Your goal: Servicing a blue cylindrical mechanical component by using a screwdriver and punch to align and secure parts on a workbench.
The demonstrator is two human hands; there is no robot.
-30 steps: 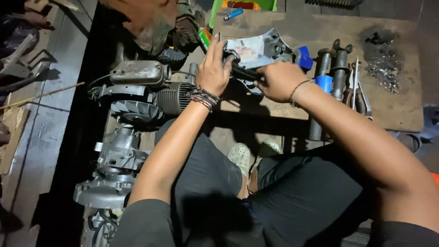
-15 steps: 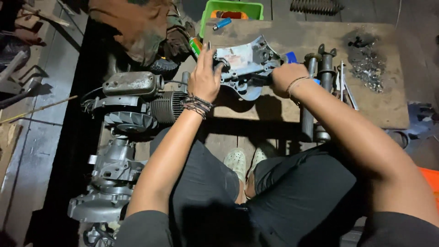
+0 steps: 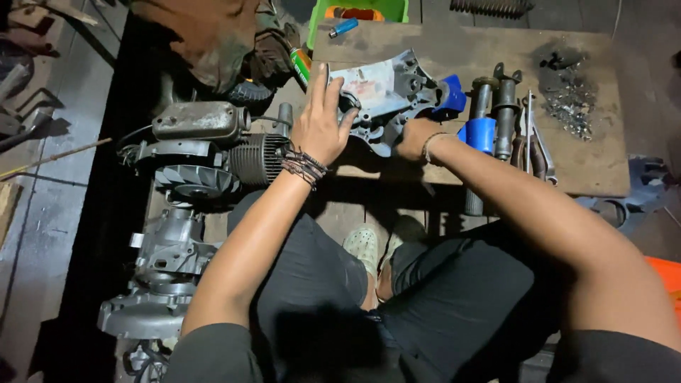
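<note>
On wooden board (image 3: pixel 589 170), left hand (image 3: pixel 320 128) flat — right hand (image 3: pixel 413 138) gripping grey casting (image 3: pixel 386 96)

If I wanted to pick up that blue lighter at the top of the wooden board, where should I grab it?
Pinch the blue lighter across its narrow middle, coming straight down from above. It lies flat and slanted on the corner of the wooden board, so its long sides are the easiest grip. The green tray sits close beside it, so approaching from above probably avoids bumping that. Both hands are busy elsewhere.

Grey metal casing (image 3: pixel 386 96); blue cap (image 3: pixel 452 96); green tray (image 3: pixel 316 21); brown board (image 3: pixel 589 167).
</note>
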